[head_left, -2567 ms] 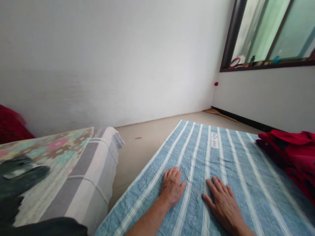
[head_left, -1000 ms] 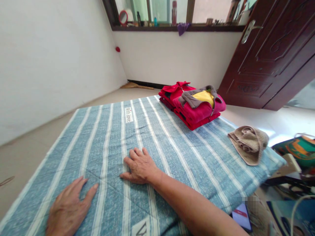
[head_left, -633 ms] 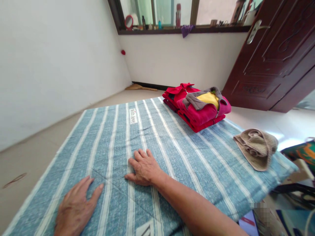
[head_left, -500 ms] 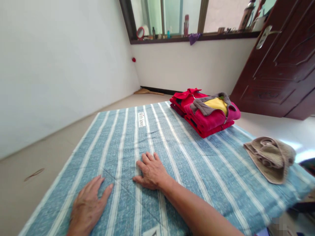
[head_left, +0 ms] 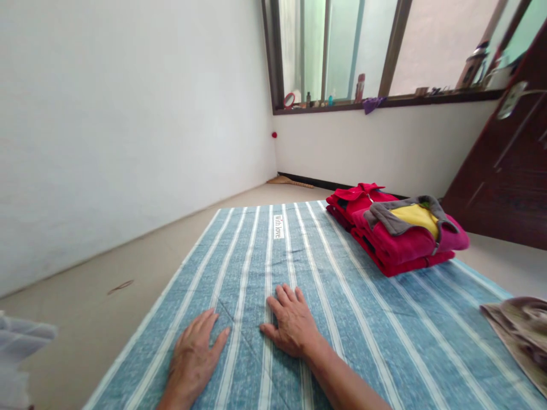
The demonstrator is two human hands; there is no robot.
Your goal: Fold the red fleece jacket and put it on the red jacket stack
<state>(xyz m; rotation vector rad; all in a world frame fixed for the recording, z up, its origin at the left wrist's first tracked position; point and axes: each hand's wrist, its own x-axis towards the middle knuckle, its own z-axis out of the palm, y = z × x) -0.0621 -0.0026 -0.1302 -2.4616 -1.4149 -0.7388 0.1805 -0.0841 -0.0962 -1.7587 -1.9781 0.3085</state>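
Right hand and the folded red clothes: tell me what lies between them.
Head view: only bare striped blanket lies between the right hand and the folded red clothes; nothing else sits on that stretch.

Both hands [head_left: 243, 341] lie on the mattress [head_left: 342, 319]; folded clothes [head_left: 395, 233] sit far right.

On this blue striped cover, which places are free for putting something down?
Free: the blue striped quilted cover between the two flat hands, left hand, right hand, and the white label; also right of the right hand. Crowded: the folded red clothes pile and the crumpled brown towel.
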